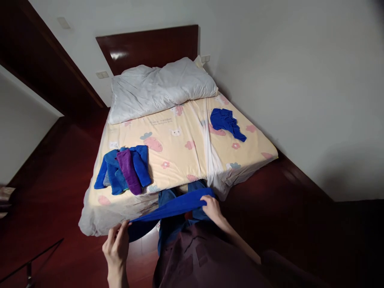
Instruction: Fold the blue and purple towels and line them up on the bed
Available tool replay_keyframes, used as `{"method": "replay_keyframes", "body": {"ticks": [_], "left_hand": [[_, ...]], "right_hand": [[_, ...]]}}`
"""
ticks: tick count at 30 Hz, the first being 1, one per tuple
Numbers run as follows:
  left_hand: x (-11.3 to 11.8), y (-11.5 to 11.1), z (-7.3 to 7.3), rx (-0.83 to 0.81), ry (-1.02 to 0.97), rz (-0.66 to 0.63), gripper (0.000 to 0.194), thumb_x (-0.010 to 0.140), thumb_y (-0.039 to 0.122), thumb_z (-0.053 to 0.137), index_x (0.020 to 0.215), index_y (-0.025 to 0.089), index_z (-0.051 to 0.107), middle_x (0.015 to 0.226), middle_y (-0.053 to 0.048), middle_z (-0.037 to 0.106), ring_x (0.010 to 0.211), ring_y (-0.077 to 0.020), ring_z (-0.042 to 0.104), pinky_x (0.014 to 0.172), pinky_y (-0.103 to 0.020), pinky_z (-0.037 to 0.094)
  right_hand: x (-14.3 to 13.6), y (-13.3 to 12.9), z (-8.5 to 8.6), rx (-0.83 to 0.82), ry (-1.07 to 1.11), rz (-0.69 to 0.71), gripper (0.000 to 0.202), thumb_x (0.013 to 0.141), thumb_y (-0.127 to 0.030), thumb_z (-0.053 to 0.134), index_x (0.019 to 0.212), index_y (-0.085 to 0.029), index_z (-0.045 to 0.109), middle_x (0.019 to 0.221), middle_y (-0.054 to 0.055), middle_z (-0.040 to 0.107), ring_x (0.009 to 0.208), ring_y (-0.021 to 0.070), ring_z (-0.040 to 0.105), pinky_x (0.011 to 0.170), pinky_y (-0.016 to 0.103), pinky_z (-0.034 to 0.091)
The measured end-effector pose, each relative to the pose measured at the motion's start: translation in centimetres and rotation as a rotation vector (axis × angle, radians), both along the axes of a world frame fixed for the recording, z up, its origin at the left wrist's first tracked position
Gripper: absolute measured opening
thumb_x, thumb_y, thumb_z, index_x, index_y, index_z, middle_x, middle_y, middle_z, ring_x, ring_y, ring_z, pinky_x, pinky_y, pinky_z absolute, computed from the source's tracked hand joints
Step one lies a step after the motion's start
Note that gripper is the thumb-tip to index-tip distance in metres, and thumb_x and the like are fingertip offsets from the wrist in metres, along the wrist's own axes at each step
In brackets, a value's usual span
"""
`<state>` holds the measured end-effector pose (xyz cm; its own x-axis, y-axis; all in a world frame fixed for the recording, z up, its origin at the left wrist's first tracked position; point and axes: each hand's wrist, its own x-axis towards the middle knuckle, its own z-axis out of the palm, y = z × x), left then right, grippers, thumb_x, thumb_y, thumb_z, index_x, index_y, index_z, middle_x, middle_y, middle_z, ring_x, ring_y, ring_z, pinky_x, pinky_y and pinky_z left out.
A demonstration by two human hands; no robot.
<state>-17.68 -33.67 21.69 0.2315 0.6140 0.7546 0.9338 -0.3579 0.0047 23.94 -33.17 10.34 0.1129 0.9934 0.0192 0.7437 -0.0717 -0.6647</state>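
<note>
A blue cloth (pixel 171 208) is stretched between my two hands, in front of my legs and just off the foot of the bed. My left hand (pixel 116 242) pinches its left end, where the fabric hangs down in a darker fold. At the other end, my right hand (pixel 211 206) grips the cloth with closed fingers. On the bed's left side lies a pile of folded blue and teal cloths (pixel 115 166), with a purple cloth (pixel 130 170) on top. Toward the right side of the bed, a crumpled blue cloth (pixel 226 122) lies by itself.
The bed (pixel 177 160) has a cream sheet printed with carrots and flowers. A white quilt (pixel 162 88) lies bunched below the dark wooden headboard (pixel 150 46). A wall stands to the right. A thin dark stand (pixel 30 264) is on the red floor at lower left.
</note>
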Motion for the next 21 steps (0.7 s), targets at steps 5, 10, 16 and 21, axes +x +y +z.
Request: {"method": "replay_keyframes", "body": {"ticks": [5,10,16,21], "left_hand": [[2.1,0.9,-0.2,-0.090,-0.067,-0.079,0.013,0.094,0.016,0.067,0.100,0.021,0.077,0.084,-0.004,0.071,0.066,-0.0107,0.066,0.063,-0.020,0.050],[1.5,1.1,-0.5,-0.010,-0.109,-0.043,0.017,0.090,0.010,0.071,0.101,0.022,0.079,0.084,-0.003,0.070,0.065,-0.0103,0.065,0.064,-0.022,0.049],[-0.9,0.4,-0.8,0.067,-0.037,0.035,0.019,0.086,0.011,0.077,0.103,0.020,0.077,0.085,-0.003,0.070,0.064,-0.0098,0.063,0.063,-0.023,0.048],[-1.6,0.0,-0.6,0.066,-0.022,0.070,0.020,0.087,0.012,0.077,0.106,0.020,0.077,0.087,-0.002,0.069,0.064,-0.0093,0.063,0.061,-0.022,0.047]], "right_hand": [[6.5,2.2,2.3,0.131,-0.055,-0.161,0.040,0.067,-0.002,0.049,0.086,-0.024,0.076,0.091,0.006,0.077,0.091,0.0232,0.071,0.088,0.032,0.054],[11.1,1.9,2.6,0.163,-0.054,-0.345,0.046,0.069,-0.004,0.045,0.097,-0.022,0.076,0.106,0.009,0.078,0.101,0.0249,0.073,0.097,0.037,0.055],[13.6,-0.6,2.1,0.153,0.030,-0.161,0.056,0.074,-0.006,0.041,0.116,-0.020,0.074,0.126,0.008,0.074,0.118,0.0239,0.070,0.111,0.041,0.051],[14.0,-2.1,1.7,0.089,-0.061,-0.282,0.051,0.079,-0.009,0.044,0.118,-0.019,0.074,0.122,0.011,0.076,0.112,0.0273,0.072,0.105,0.043,0.055]]}}
